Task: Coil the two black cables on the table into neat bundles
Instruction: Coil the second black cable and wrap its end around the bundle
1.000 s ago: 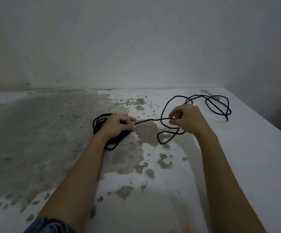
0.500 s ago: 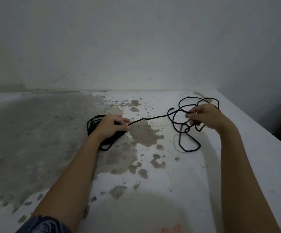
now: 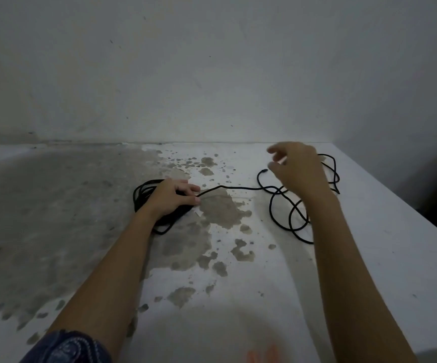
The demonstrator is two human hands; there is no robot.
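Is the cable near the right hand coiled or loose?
Loose: the cable sprawls in uneven, crossing loops on the table, unlike the bundle under the left hand.

On the table [image 3: 382, 244], the coil [image 3: 140, 195] lies left, under the left hand [image 3: 170, 197]. A strand [image 3: 238, 188] runs right from it to loose loops [image 3: 270, 208] below the right hand [image 3: 298, 171]. The wall [image 3: 212, 74] stands behind the table.

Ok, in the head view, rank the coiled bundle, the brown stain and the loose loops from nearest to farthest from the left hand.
1. Coiled bundle: under the left hand, which grips it.
2. Brown stain: just right of that hand's fingertips.
3. Loose loops: farther right, below the right hand.
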